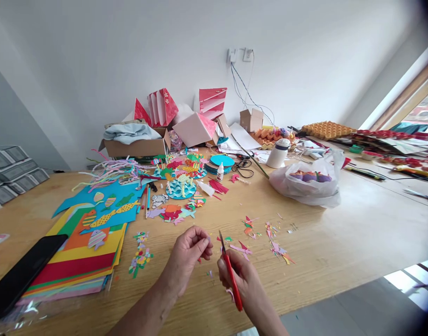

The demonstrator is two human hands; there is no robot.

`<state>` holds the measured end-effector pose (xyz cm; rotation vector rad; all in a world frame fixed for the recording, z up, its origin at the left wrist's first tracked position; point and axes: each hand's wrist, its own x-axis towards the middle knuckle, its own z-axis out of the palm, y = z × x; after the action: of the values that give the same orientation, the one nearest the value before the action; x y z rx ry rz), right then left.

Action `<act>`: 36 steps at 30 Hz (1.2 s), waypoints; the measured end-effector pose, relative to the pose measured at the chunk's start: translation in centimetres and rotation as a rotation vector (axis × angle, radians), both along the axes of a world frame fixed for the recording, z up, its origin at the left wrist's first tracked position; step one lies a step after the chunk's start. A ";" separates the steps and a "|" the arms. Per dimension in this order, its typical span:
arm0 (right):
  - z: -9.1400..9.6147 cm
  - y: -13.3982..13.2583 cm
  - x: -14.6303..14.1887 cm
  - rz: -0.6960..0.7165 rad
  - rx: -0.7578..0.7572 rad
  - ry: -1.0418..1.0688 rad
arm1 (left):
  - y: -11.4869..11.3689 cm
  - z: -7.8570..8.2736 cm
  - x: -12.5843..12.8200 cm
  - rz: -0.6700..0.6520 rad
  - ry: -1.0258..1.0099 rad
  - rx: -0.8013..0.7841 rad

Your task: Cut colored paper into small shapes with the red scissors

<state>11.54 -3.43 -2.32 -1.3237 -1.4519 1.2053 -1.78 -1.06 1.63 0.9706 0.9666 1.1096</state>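
In my right hand (242, 275) is a pair of scissors (230, 279) with red handles, the blades pointing up and away from me. Just left of the blades, my left hand (192, 247) is closed, thumb pressed to the forefinger; whatever it may pinch is too small to name. Coloured paper scraps (242, 249) lie beyond and right of the scissors. To the left of my left hand sits a pile of tiny cut paper pieces (140, 262). Farther off, cut paper fish shapes (171, 213) are heaped together.
A black phone (24, 275) rests on stacked coloured paper (70, 271) at the left. Behind are a glue bottle (220, 171), blue discs (222, 160), and a cardboard box (133, 146). A plastic bag (305, 189) stands at the right. The table's front edge runs along the lower right.
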 end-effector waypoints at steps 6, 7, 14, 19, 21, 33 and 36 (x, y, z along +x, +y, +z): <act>2.1 1.5 0.1 -0.120 0.096 0.052 | 0.4 -0.4 0.0 -0.022 0.091 0.021; 2.5 1.7 0.0 -0.119 0.113 0.041 | 0.5 -0.6 0.0 -0.023 0.119 0.028; 3.1 2.6 -0.6 -0.084 0.163 -0.143 | 1.2 -1.8 0.1 -0.050 0.206 0.043; 2.2 3.1 -0.9 -0.068 0.114 -0.048 | 1.3 -2.3 -0.1 -0.075 0.206 0.018; 2.0 3.2 -0.8 -0.053 0.072 0.057 | 1.1 -2.0 -0.3 -0.092 0.144 -0.006; 1.5 3.0 -1.4 -0.028 -0.006 0.191 | 0.6 -1.9 -0.8 -0.120 0.152 0.018; 1.7 2.4 -0.4 -0.026 0.013 0.007 | 1.0 -2.0 -2.5 -0.151 0.284 0.021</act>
<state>11.18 -1.02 -0.66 -1.3249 -1.4311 1.1810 -4.30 -0.09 -0.35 1.2205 1.0909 0.8717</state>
